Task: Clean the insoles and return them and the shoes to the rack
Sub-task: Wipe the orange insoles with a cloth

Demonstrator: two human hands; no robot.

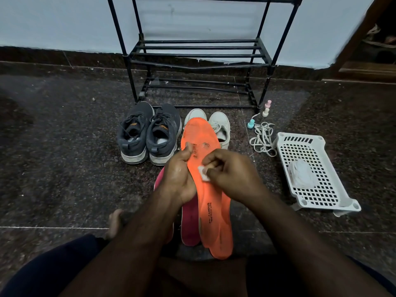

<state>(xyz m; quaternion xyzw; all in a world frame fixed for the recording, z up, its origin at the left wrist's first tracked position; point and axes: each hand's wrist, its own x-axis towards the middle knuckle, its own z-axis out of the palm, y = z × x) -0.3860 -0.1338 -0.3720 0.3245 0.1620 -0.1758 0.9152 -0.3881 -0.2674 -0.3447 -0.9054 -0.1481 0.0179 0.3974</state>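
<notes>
Plainly light and bendy, the orange insole (211, 196) suits the left hand (179, 174) clamping its edge while the right hand (230, 170) pinches a wipe (203, 173) against it.

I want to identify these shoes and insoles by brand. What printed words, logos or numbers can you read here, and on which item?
"CAMPUS" on the heel half of the orange insole, black print running lengthwise.
A second, smaller line beside it ends in "LITE"; its first word is too blurred to read.
Orange marks on the tongues of the dark grey sneakers: too small to read.
Nothing else readable.
</notes>
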